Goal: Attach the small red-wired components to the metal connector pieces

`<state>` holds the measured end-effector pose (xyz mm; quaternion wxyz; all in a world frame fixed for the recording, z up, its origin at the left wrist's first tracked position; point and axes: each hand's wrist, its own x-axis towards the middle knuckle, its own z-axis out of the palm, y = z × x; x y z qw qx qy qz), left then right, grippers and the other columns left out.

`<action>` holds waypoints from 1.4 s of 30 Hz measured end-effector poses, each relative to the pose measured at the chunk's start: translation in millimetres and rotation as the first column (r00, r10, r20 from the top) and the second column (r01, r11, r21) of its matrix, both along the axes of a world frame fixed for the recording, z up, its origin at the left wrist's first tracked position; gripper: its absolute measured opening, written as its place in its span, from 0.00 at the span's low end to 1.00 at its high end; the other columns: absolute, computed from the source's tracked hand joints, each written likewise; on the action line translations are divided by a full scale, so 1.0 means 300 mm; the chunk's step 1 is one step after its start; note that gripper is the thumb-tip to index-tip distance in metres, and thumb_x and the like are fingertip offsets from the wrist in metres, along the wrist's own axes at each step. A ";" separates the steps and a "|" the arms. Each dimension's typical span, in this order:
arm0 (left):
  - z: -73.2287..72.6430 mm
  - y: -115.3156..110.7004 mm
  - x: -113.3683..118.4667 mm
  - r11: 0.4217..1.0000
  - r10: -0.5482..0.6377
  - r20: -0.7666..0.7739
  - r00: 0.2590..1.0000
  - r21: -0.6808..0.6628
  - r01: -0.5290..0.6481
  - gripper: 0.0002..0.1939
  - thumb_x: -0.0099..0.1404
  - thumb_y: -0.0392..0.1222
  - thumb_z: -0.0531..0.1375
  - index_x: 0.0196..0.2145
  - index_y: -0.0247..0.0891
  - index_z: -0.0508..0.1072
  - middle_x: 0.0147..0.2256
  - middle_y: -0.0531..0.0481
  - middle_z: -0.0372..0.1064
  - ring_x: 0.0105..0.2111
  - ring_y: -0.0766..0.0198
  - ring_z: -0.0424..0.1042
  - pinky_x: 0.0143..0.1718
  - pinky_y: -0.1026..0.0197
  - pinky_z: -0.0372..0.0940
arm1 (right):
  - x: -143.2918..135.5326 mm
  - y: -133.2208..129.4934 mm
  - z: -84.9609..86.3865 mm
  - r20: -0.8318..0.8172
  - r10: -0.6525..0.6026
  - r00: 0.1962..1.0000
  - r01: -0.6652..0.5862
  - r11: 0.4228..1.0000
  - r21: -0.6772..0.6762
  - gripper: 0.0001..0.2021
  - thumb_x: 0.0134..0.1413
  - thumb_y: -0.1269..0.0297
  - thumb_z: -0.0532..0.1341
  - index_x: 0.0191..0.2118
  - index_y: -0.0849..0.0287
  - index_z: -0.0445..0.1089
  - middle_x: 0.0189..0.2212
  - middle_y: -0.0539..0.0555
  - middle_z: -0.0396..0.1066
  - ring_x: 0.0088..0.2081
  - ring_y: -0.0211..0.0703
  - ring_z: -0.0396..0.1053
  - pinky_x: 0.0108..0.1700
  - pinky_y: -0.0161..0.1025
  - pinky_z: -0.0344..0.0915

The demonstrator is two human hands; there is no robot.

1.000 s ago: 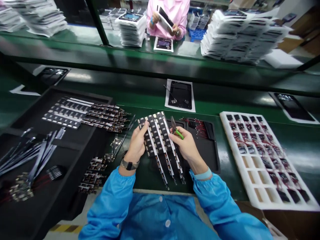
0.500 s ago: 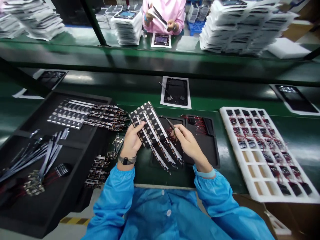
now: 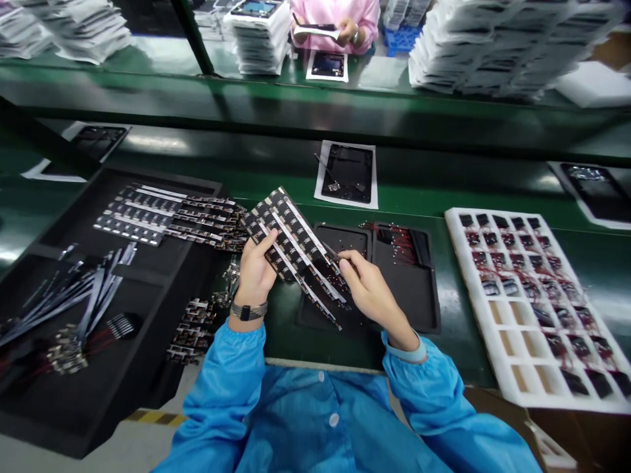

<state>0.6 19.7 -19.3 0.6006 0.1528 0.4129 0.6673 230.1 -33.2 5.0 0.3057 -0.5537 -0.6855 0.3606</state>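
Observation:
A black sheet of small parts with white strips (image 3: 283,230) is held tilted by my left hand (image 3: 258,269), its thumb on top. Long thin strips hang from its lower right side over a black tray (image 3: 315,309). My right hand (image 3: 367,284) grips dark tweezers (image 3: 329,249), whose tip lies at the sheet's right edge, by the strips. Tiny loose bits are scattered in the tray below. Red-wired parts (image 3: 401,244) lie in the tray's right compartment. Similar sheets (image 3: 142,213) rest on the black foam bin at the left.
A black foam bin (image 3: 148,279) holds flat cables (image 3: 93,295) at left. White foam tray (image 3: 500,355) with wired modules stands right. A tablet shell (image 3: 348,174) lies on the green bench behind. Across it, a person in pink (image 3: 335,13) handles a part between paper stacks (image 3: 261,39).
The tweezers have moved left and down onto the sheet's edge, and my right hand has come closer to the strips. The sheet has shifted slightly up and left. The person's held part is now flatter.

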 end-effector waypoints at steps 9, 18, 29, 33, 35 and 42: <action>-0.001 -0.002 -0.002 1.000 -0.006 -0.040 0.999 -0.010 0.005 0.19 0.54 0.39 0.77 0.44 0.38 0.81 0.47 0.44 0.83 0.53 0.50 0.80 0.63 0.49 0.71 | -0.003 0.003 -0.009 -0.030 -0.028 0.999 0.028 1.000 0.010 0.13 0.75 0.56 0.53 0.49 0.57 0.71 0.39 0.54 0.77 0.39 0.47 0.74 0.43 0.40 0.63; 0.006 -0.003 0.005 1.000 0.002 -0.034 0.999 -0.016 -0.002 0.18 0.54 0.37 0.76 0.43 0.39 0.81 0.45 0.45 0.83 0.53 0.50 0.80 0.63 0.49 0.71 | -0.004 0.002 -0.011 -0.016 -0.022 1.000 0.022 1.000 0.018 0.13 0.75 0.56 0.53 0.48 0.56 0.70 0.38 0.54 0.77 0.38 0.47 0.73 0.44 0.41 0.64; -0.008 -0.005 -0.001 1.000 0.001 -0.074 0.997 -0.023 -0.002 0.19 0.54 0.39 0.77 0.43 0.38 0.80 0.48 0.43 0.82 0.56 0.47 0.79 0.64 0.46 0.70 | -0.007 0.003 -0.003 0.045 -0.013 0.999 0.012 1.000 0.021 0.13 0.75 0.57 0.52 0.49 0.56 0.70 0.41 0.56 0.78 0.41 0.50 0.75 0.45 0.42 0.64; -0.006 -0.004 0.000 1.000 0.006 -0.064 0.998 -0.026 -0.007 0.18 0.54 0.39 0.77 0.42 0.38 0.80 0.48 0.44 0.82 0.55 0.48 0.79 0.63 0.47 0.71 | -0.006 0.000 -0.005 0.063 -0.009 0.998 0.007 0.999 0.032 0.13 0.75 0.57 0.52 0.50 0.56 0.70 0.41 0.57 0.78 0.41 0.50 0.75 0.45 0.43 0.63; -0.003 -0.003 0.002 0.999 0.020 -0.055 0.998 -0.031 -0.022 0.17 0.54 0.38 0.77 0.42 0.39 0.81 0.48 0.44 0.82 0.54 0.49 0.79 0.63 0.48 0.71 | -0.004 -0.001 -0.008 0.062 -0.010 0.998 0.008 1.000 0.030 0.12 0.75 0.57 0.52 0.50 0.56 0.70 0.41 0.57 0.78 0.41 0.50 0.75 0.45 0.43 0.64; -0.006 -0.001 0.004 1.000 0.010 -0.055 0.998 -0.028 -0.011 0.18 0.54 0.38 0.77 0.42 0.38 0.81 0.48 0.44 0.82 0.54 0.49 0.79 0.62 0.47 0.71 | -0.005 0.001 -0.007 0.064 -0.004 0.998 0.002 1.000 0.028 0.12 0.76 0.57 0.51 0.49 0.56 0.70 0.40 0.56 0.77 0.41 0.50 0.75 0.45 0.42 0.63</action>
